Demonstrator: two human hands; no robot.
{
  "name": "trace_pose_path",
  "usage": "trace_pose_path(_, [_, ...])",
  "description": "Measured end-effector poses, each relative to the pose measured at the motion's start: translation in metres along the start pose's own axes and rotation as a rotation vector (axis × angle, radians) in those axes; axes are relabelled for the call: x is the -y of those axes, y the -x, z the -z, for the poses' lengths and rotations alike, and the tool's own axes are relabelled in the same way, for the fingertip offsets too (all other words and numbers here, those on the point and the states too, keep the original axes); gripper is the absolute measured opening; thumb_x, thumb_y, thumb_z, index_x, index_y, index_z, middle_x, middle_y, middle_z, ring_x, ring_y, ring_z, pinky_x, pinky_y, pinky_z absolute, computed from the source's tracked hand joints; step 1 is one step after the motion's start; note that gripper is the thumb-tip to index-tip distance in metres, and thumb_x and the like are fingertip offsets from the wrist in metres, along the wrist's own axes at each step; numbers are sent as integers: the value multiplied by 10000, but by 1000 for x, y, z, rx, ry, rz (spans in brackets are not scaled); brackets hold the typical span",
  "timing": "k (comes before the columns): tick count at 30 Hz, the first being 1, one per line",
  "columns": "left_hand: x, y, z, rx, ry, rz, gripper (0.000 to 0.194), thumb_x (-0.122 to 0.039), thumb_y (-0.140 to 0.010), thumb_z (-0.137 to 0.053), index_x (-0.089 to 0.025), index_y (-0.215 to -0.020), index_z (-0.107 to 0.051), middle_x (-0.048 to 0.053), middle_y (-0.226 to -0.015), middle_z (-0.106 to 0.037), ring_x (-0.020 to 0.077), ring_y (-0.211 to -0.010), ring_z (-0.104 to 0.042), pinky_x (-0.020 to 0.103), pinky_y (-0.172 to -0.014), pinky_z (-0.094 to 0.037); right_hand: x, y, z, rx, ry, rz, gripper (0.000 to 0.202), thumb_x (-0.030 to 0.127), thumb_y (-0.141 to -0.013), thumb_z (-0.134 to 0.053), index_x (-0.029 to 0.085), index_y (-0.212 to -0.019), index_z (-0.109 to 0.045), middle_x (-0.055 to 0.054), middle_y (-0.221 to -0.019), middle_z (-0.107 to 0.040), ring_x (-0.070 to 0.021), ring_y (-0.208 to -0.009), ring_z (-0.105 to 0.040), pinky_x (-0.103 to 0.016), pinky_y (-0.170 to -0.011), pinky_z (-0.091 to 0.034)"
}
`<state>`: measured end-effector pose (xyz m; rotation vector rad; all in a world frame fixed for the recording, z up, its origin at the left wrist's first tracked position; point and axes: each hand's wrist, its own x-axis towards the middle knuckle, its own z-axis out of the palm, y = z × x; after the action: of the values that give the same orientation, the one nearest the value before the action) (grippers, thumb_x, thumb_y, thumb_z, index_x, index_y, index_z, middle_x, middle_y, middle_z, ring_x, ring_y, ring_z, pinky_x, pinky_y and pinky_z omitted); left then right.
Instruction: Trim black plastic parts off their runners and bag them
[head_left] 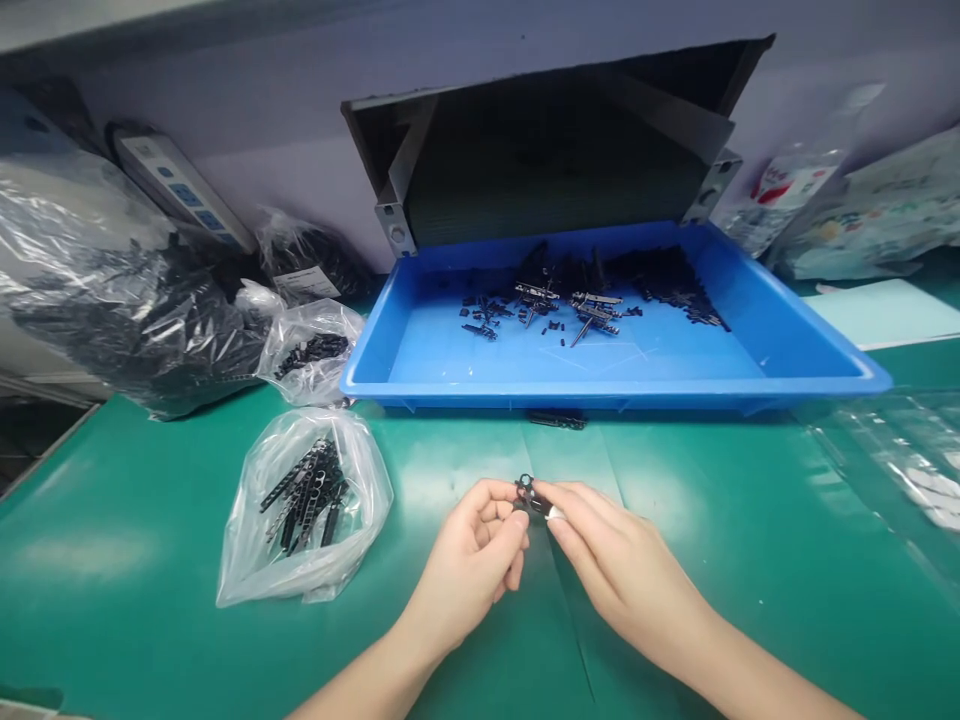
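Note:
Close together over the green mat, my left hand (480, 540) and my right hand (600, 545) both pinch a small black plastic part (527, 488) with a ring-shaped end. The thumb and forefinger of each hand close on it from either side, hiding much of its shape. A bit of white shows at my right fingertips; what it is I cannot make out. Just beyond the hands, a black strip-shaped part (557, 420) lies by the front of the blue tray (615, 390). To the left, an open plastic bag (352, 560) holds several long black perforated strips (307, 495).
Small black parts (596, 305) lie scattered in the tray, below a dark wall opening (555, 150). More bags of black parts (180, 330) and a power strip (184, 190) stand at left. A bottle (795, 180), pale sheet (892, 312) and clear plastic tray (900, 470) are at right.

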<state>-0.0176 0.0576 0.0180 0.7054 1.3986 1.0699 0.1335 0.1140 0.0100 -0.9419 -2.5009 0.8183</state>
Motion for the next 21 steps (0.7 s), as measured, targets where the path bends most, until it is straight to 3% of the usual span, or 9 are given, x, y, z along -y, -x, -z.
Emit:
trace_pose_path(9, [-5, -1, 2, 50, -44, 49, 120, -288, -834, -474, -167, -831, -475, -87, -525, -432, 30, -381, -347, 131, -342, -265, -3, 1, -3, 29, 52, 63, 343, 219, -942, -289, 167, -1220, -483, -49, -906, -651, -208, -757, -584, -325, -570, -483])
trace_pose_path(21, [-1, -4, 1, 14, -25, 15, 154, -303, -800, -524, -160, -777, -471, -109, -489, -389, 9, -351, -280, 146, -348, -185, 5, 0, -7, -78, 75, 67, 340, 209, -949, -265, 180, -1156, -534, -33, -803, -656, -166, -678, -607, -250, -481, -415])
